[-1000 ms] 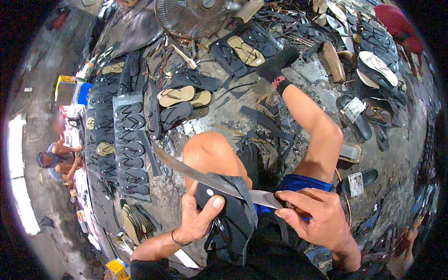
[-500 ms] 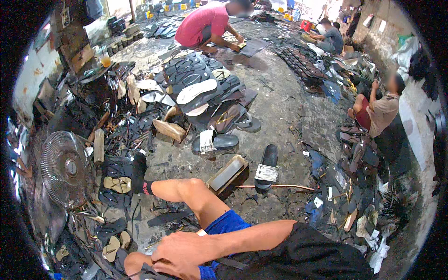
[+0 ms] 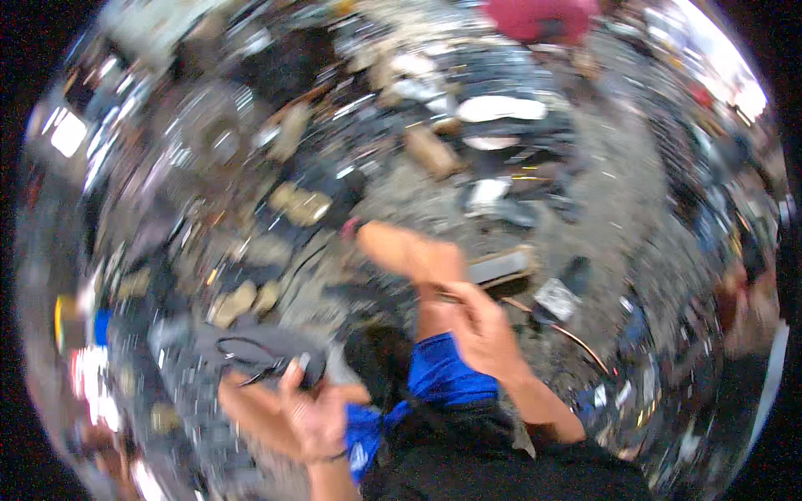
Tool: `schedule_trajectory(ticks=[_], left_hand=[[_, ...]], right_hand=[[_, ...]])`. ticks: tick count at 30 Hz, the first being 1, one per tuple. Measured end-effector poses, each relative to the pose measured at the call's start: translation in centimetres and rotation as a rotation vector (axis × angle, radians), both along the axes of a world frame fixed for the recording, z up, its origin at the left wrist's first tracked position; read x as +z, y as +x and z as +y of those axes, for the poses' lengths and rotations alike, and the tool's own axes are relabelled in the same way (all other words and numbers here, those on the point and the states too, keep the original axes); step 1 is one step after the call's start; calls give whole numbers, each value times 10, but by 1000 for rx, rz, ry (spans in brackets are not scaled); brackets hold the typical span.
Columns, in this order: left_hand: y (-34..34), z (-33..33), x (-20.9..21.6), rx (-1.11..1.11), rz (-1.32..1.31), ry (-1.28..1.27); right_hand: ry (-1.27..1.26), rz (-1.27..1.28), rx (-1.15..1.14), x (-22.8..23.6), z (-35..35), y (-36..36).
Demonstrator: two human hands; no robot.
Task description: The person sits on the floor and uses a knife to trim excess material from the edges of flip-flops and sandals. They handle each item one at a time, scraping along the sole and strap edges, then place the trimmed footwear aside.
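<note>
Motion smears the picture. My left hand (image 3: pixel 313 417) is palm up over my left leg, its thumb raised apart from the fingers. Touching or just beyond its fingertips is a small black object (image 3: pixel 312 369), with a thin dark looped cord (image 3: pixel 251 355) beside it. Whether the hand grips it is unclear. Under the cord lies a flat grey piece (image 3: pixel 213 338). My right hand (image 3: pixel 480 330) is over my right thigh and knee, fingers bent inward. Something small and dark shows near its fingertips, too blurred to name.
Ahead lies a wooden block with a grey top (image 3: pixel 499 267), with a black slide sandal with a white-wrapped strap (image 3: pixel 555 298) to its right. A fan (image 3: pixel 213 134) stands at left. Tan sandals (image 3: pixel 301 204) and heaped footwear (image 3: pixel 501 75) lie about; a person in red (image 3: pixel 543 17) is beyond.
The view has swung left, so the scene shifts right. My right hand has left my left knee and is over my right leg. My left hand now shows, beside the black object.
</note>
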State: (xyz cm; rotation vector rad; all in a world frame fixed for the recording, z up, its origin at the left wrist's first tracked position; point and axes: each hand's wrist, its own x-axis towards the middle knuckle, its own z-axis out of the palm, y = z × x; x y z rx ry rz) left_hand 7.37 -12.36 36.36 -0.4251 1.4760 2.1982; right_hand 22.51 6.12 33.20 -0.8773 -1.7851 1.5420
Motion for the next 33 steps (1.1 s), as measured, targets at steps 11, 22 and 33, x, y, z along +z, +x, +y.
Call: schedule_trajectory(ticks=[11, 22, 33], left_hand=[[12, -10, -27, 155, -219, 537], [53, -35, -47, 58, -318, 253], [-107, -28, -100, -49, 58, 585]], right_hand=[[158, -227, 256, -22, -98, 50], [282, -266, 260, -4, -92, 0], [-49, -342, -466, -99, 65, 89]])
